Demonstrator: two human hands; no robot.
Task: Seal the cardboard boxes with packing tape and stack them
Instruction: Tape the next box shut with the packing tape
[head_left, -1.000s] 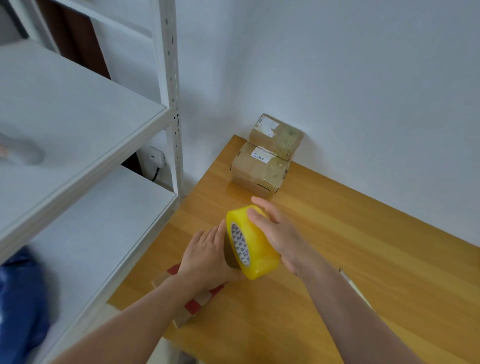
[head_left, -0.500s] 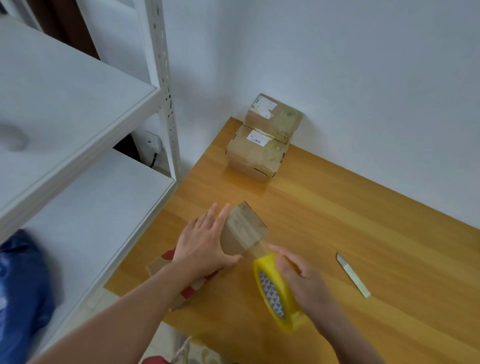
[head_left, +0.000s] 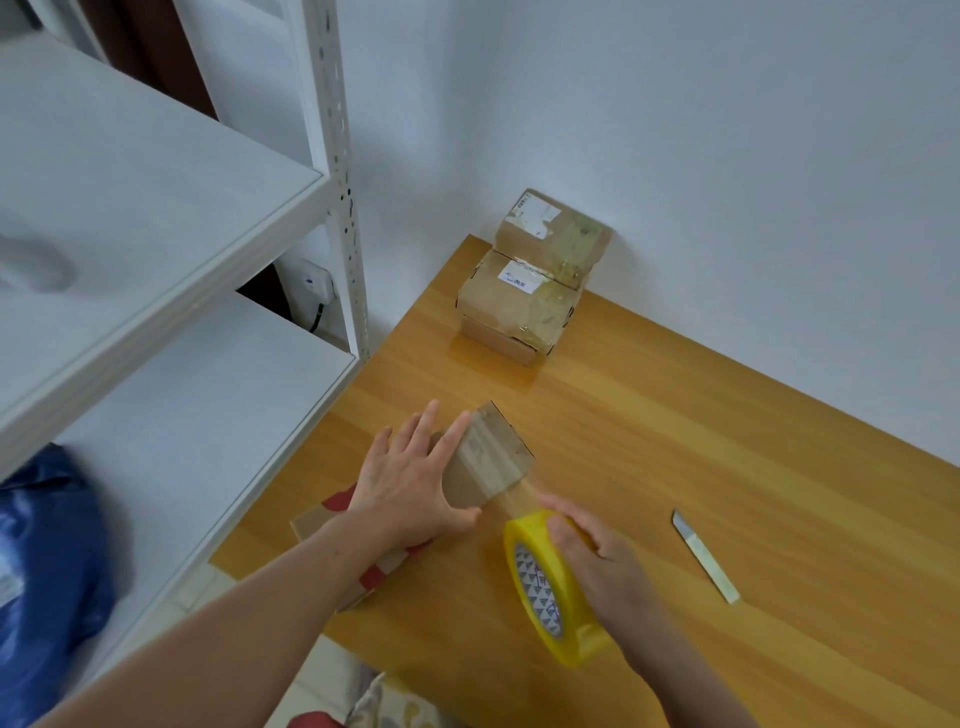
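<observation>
Head view: left hand (head_left: 410, 488), fingers spread, presses a small box (head_left: 493, 462) near the table (head_left: 675, 415)'s left edge; right hand (head_left: 597, 556) grips the tape roll (head_left: 545, 587). Light cardboard likely slides; pin it firmly.

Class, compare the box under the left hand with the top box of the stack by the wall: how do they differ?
The near box is pressed by the left hand, its tape joined to the roll in the right hand; the top box sits untouched on the lower box. The top box bears a white label; the near box shows none. Both are brown cardboard, taped.
</observation>
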